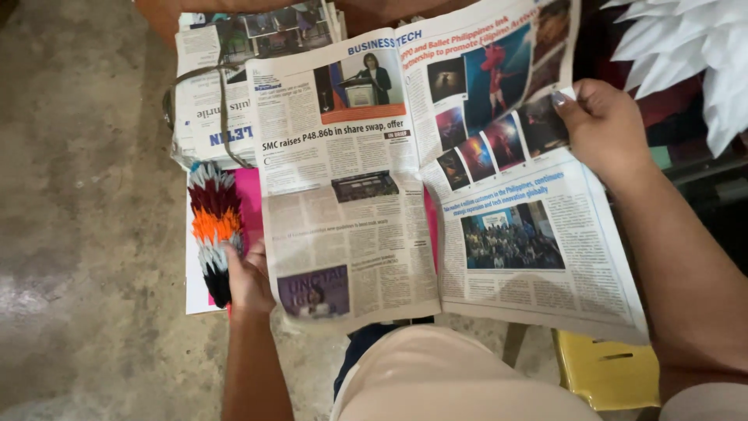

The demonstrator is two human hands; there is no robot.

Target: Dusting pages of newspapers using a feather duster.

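Observation:
An open newspaper [436,179] with colour photos is spread wide in front of me, over my lap. My left hand [248,279] grips its lower left edge. My right hand [604,125] pinches its upper right edge, thumb on top of the page. Just left of my left hand lies a folded-paper piece [213,226] built of small units in white, dark red, orange and black, resting on pink and white sheets [251,204].
A tied bundle of newspapers [209,93] lies at the upper left on the concrete floor [86,218]. A white folded-paper piece [693,47] juts in at the top right. A yellow stool [608,370] stands at the lower right.

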